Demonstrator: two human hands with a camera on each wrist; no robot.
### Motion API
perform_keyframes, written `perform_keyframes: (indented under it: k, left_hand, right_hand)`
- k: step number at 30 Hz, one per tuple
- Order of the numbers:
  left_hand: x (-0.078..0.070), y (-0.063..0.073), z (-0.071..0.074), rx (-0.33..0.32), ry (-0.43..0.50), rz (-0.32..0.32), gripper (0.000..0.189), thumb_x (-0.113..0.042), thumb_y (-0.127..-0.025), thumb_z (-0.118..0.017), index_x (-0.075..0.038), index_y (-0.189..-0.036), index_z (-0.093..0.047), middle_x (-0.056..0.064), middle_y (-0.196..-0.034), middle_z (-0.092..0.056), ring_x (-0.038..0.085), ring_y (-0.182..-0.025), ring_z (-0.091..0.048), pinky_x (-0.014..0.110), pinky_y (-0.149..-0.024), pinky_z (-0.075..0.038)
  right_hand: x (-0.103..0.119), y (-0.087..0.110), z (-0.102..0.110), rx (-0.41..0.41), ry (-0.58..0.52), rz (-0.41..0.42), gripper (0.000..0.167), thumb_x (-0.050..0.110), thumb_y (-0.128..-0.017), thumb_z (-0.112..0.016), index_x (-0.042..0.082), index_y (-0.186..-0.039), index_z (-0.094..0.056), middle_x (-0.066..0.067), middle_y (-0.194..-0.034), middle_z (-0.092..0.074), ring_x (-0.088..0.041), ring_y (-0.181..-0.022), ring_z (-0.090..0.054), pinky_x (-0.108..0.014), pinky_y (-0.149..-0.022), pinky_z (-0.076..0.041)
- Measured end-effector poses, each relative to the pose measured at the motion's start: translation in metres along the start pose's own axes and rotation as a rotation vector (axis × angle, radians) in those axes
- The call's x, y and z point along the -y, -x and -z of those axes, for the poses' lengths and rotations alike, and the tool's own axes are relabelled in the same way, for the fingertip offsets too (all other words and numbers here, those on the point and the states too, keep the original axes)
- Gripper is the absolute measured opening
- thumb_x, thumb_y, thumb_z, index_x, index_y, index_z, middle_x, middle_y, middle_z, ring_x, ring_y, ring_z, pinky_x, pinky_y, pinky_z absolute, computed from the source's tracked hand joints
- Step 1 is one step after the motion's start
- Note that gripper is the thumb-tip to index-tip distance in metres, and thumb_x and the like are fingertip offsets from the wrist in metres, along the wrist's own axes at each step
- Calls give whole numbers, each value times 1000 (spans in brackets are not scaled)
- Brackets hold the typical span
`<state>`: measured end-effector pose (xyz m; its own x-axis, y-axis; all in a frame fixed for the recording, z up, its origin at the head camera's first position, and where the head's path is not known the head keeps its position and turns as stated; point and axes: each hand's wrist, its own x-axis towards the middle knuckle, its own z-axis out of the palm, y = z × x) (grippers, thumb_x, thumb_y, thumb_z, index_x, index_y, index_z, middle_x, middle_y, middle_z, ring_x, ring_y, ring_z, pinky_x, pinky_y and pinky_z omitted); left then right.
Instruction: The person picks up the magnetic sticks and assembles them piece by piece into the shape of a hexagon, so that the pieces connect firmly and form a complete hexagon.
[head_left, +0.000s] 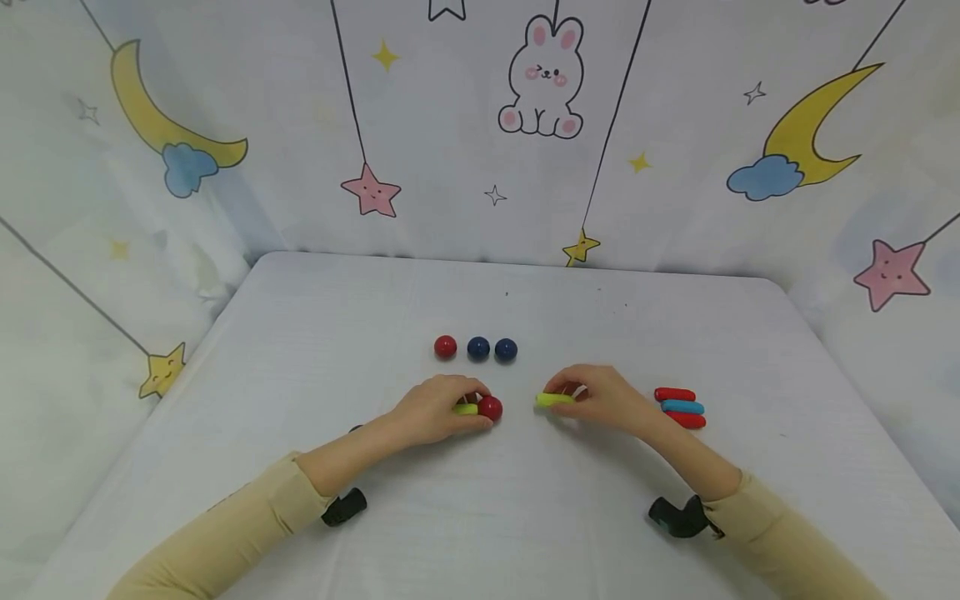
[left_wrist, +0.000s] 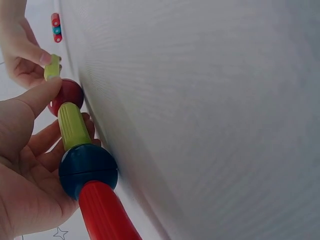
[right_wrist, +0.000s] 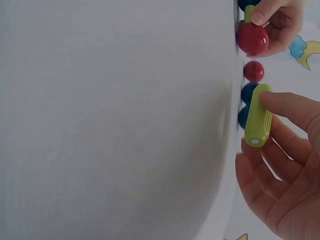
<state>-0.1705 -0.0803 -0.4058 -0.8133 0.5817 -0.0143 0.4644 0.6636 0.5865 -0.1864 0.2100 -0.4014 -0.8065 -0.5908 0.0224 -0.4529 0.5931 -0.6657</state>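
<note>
My left hand [head_left: 435, 412] grips a red ball [head_left: 491, 408] between thumb and fingers. Behind that ball, in the left wrist view, a yellow-green rod [left_wrist: 73, 125], a blue ball [left_wrist: 89, 167] and a red rod [left_wrist: 107, 212] follow in one joined line. Most of this chain is hidden under the hand and forearm in the head view. To the right, my right hand [head_left: 603, 398] pinches a second yellow-green rod [head_left: 553, 400] by thumb and fingertips, one end pointing toward the red ball. A gap separates this rod from the ball.
Beyond the hands, a loose red ball [head_left: 446, 347] and two blue balls [head_left: 478, 348] form a row on the white table [head_left: 525, 517]. Right of my right hand lie two red rods [head_left: 675, 393] with a light blue rod [head_left: 682, 407] between them. A patterned curtain [head_left: 465, 108] hangs behind.
</note>
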Motion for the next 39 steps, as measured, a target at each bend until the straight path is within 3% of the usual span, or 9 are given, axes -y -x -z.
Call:
perform_keyframes:
  k: [8, 14, 22, 30, 35, 39]
  left_hand:
    - [1, 0, 0, -5, 15, -8, 34, -31, -87, -75, -14, -115, -68, -4, -93, -64, 11, -85, -55, 27, -72, -46]
    - [0, -1, -2, 1, 14, -16, 34, -32, -87, -74, -14, -115, -68, -4, -93, -64, 11, -84, -54, 27, -71, -46]
    - [0, -2, -2, -14, 20, -18, 35, -33, -86, -75, -14, -115, -67, -5, -95, -65, 10, -85, -55, 27, -71, -46]
    - [-11, -13, -8, -47, -21, -69, 34, -33, -87, -74, -12, -113, -69, -3, -98, -64, 12, -86, -55, 23, -67, -47]
    - [-14, -18, -12, -35, -46, -40, 24, -30, -87, -74, -15, -106, -72, -5, -91, -62, 12, -82, -52, 24, -63, -44]
    - [-13, -18, -13, -28, -45, -30, 23, -30, -88, -73, -16, -106, -72, -6, -91, -62, 11, -81, -52, 26, -64, -44]
  right_hand:
    - [16, -16, -19, 72, -14, 34, 22, 15, -87, -75, 7, -107, -69, 1, -97, -67, -15, -87, -59, -28, -77, -54]
    - [21, -21, -27, 77, -16, 43, 21, 13, -87, -74, 8, -107, -69, 0, -97, -67, -15, -87, -59, -26, -77, -53]
    - [21, -22, -28, 70, -33, 50, 21, 13, -87, -74, 7, -107, -68, 1, -97, -67, -14, -87, -60, -26, -78, -54]
    - [15, -23, -28, 57, -53, 35, 21, 12, -86, -75, 7, -105, -68, 1, -97, -67, -14, -88, -61, -27, -77, -55]
    - [16, -24, -23, 76, -49, -7, 22, 17, -87, -75, 9, -106, -68, 4, -96, -66, -13, -89, -61, -26, -79, -54]
    - [17, -32, -14, 0, -26, -45, 22, 20, -89, -72, 8, -108, -69, 2, -97, -67, -15, -90, -61, -31, -81, -54]
